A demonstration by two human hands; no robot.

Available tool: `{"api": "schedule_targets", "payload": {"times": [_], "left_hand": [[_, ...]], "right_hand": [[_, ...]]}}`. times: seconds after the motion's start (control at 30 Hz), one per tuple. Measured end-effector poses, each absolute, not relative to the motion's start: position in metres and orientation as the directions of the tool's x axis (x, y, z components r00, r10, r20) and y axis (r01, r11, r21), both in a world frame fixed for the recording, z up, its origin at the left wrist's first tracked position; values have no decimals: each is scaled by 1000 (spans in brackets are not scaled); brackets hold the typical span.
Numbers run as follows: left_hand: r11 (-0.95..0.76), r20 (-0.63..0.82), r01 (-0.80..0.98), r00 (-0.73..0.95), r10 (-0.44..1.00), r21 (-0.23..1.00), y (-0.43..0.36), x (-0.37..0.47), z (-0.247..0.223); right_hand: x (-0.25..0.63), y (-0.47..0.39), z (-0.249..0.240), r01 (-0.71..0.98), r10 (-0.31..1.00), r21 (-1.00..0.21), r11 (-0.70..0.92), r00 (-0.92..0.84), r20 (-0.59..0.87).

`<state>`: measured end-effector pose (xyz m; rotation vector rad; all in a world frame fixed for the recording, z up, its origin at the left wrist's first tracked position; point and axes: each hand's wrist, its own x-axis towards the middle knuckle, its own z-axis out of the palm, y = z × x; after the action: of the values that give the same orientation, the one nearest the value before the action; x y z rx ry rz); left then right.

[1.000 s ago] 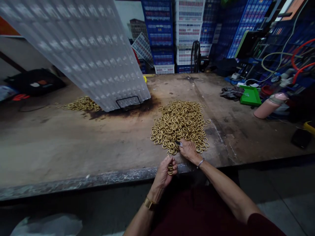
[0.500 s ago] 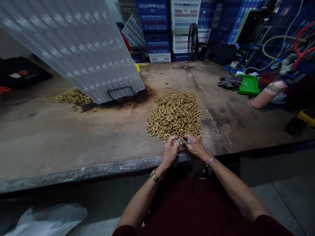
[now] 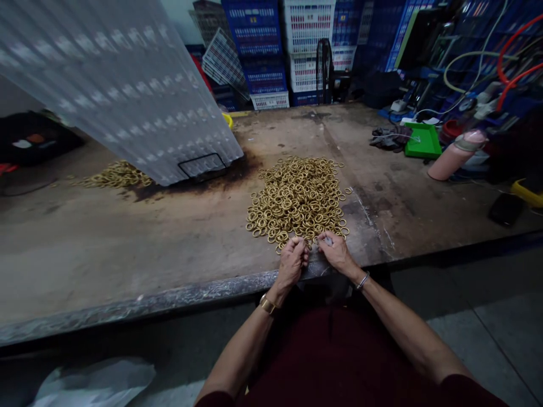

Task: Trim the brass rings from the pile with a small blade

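Note:
A heap of brass-coloured rings (image 3: 299,195) lies on the worn wooden table (image 3: 190,237) in front of me. My left hand (image 3: 292,260) is at the heap's near edge, its fingers curled closed; whatever they pinch is too small to make out. Just to its right, my right hand (image 3: 336,250) is closed too, with a small pale-grey object (image 3: 328,241) showing between thumb and fingers, its kind unclear. The two hands are a short gap apart, over the table's front edge.
A tall translucent ribbed panel (image 3: 139,96) leans at the left, beside a smaller pile of rings (image 3: 119,174). At the right stand a green tray (image 3: 424,141), a pink bottle (image 3: 453,158) and a dark phone-like object (image 3: 506,209). Blue crates (image 3: 258,51) are stacked behind.
My hands have drawn slightly apart, and the left fingers have curled in more. The whole view has shifted a little as my head turned.

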<state>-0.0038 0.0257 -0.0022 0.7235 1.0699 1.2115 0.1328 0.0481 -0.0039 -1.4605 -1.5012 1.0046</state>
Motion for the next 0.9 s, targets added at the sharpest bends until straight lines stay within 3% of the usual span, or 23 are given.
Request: {"api": "schedule_targets", "payload": {"times": [0.2,0.37,0.47,0.7,0.9], "left_hand": [[209,-227,-341,-14,974,917,23,-2,1],[186,-194,-219,-18,981,958,19,0,5],[203,-207,-185,-2,978,962,17,-1,7],[239,-230,-114,86,969,964,18,-8,6],[281,-256,-197,142,956,939,14,-9,2]], "right_hand": [[125,46,4,45,974,-978,-202,-99,-206],[124,47,2,-47,918,-936,-349,-216,-331],[125,48,0,-20,934,-948,-318,-181,-309],[127,49,3,260,989,-965,-33,-129,-69],[129,45,3,219,980,-972,-84,-159,-121]]}}
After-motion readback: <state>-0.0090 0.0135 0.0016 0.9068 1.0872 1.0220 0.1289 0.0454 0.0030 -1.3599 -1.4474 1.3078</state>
